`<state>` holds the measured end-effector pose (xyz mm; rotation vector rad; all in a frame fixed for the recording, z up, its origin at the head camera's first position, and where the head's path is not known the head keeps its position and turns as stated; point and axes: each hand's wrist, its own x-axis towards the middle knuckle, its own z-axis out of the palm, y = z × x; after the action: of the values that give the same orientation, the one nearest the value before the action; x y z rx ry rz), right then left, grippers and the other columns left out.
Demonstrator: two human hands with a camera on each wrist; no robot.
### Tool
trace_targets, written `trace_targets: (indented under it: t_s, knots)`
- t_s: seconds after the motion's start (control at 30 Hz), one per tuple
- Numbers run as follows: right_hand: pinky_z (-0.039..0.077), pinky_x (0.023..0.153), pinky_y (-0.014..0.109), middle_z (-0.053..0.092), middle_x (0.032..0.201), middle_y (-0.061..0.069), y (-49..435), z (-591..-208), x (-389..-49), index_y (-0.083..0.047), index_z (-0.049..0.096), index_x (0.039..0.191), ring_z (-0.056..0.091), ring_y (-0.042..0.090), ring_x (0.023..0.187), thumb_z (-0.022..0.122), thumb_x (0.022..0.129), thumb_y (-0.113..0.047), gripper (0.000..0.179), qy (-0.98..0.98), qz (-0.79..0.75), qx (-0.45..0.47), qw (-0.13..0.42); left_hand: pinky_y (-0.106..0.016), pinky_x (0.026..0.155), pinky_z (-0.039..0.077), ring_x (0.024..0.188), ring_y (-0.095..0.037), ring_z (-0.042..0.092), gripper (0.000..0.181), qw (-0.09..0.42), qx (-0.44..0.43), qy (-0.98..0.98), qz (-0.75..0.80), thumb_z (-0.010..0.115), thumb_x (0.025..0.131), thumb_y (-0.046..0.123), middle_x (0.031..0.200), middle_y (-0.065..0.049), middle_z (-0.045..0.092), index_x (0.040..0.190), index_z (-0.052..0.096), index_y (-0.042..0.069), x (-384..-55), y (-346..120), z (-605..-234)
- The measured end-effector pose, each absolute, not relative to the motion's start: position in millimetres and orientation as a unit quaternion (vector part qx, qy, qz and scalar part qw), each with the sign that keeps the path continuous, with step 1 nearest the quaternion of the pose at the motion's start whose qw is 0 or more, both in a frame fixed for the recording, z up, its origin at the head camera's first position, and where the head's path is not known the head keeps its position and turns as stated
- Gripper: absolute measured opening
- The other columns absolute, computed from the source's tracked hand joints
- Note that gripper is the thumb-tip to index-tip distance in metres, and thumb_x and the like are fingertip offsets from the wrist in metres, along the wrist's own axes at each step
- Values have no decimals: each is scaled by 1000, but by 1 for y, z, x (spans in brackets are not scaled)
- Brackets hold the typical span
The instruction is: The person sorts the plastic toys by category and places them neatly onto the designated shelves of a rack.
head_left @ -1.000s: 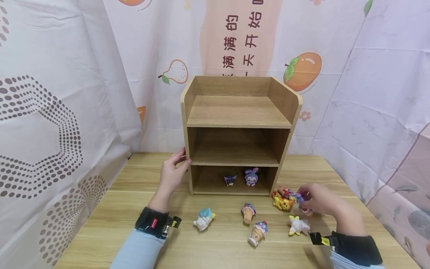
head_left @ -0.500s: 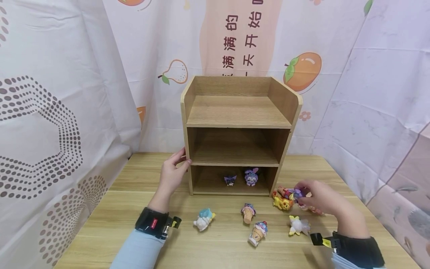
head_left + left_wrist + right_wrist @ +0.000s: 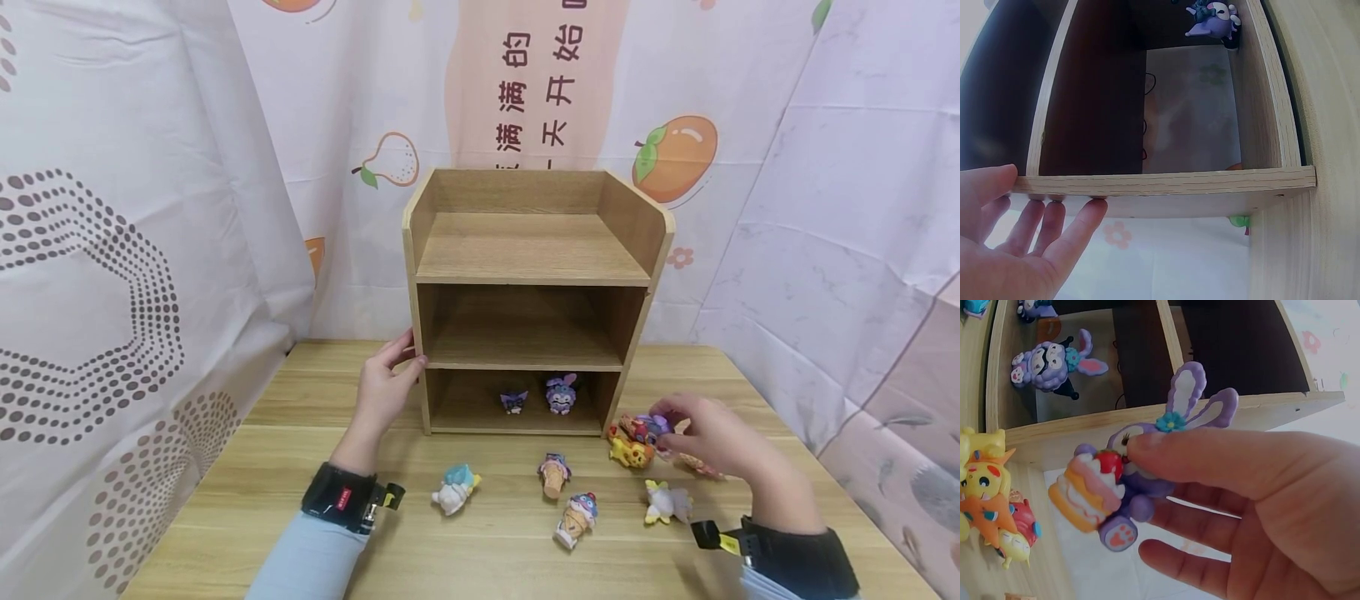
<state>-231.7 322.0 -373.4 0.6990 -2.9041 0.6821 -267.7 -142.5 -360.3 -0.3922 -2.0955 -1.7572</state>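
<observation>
In the right wrist view my right hand (image 3: 1272, 506) pinches a purple rabbit figurine (image 3: 1152, 485) with long ears and a strawberry cake slice. The head view shows this right hand (image 3: 712, 437) over a group of toys right of the shelf. My left hand (image 3: 384, 396) holds the left side panel of a three-tier wooden shelf (image 3: 525, 280), thumb on the front edge and fingers along the outer face. Inside the bottom compartment stand a small dark purple figurine (image 3: 513, 402) and another purple rabbit figurine (image 3: 561, 396).
A yellow-orange figurine (image 3: 632, 452) lies by the shelf's right foot. Several more lie in front: a white-and-blue one (image 3: 455, 489), an ice-cream-cone one (image 3: 553, 477), a cone-bodied one with a blue top (image 3: 576, 521), and a white-and-yellow one (image 3: 667, 503). Printed curtains (image 3: 360, 100) surround the table.
My right hand has shifted slightly left and up near the toy group, with the purple rabbit figurine in its fingers. My left hand stays on the shelf panel.
</observation>
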Motion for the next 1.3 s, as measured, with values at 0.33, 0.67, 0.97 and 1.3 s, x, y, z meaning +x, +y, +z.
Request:
trace_targets:
  t_s: [0.33, 0.67, 0.97, 1.3]
  knots:
    - [61, 71, 35, 67, 94, -12, 315, -369, -227, -13, 71, 106, 64, 8, 89, 82, 84, -6, 26, -930, 224, 273, 100, -50, 82, 62, 119, -40, 61, 49, 192, -141, -746, -622, 66, 94, -7, 136, -25, 59, 142, 53, -7, -268, -142, -361]
    - [62, 68, 32, 67, 98, -12, 303, -364, -223, -12, 71, 107, 64, 6, 88, 81, 83, -1, 28, -910, 218, 317, 158, -48, 82, 62, 120, -38, 61, 49, 188, -135, -747, -623, 66, 95, -5, 137, -24, 59, 142, 54, -6, -269, -142, -361]
    - [61, 68, 31, 69, 102, -8, 297, -364, -223, -13, 72, 109, 64, 7, 87, 80, 83, 0, 30, -906, 214, 317, 182, -50, 83, 61, 120, -39, 61, 50, 187, -137, -743, -628, 66, 95, -6, 137, -24, 59, 142, 53, -6, -270, -142, -361]
    - [62, 70, 32, 68, 104, -9, 286, -365, -224, -15, 71, 110, 65, 8, 88, 80, 83, 3, 34, -901, 228, 320, 183, -47, 85, 61, 122, -38, 59, 51, 175, -126, -743, -634, 66, 95, -5, 140, -22, 57, 144, 53, -4, -270, -143, -362]
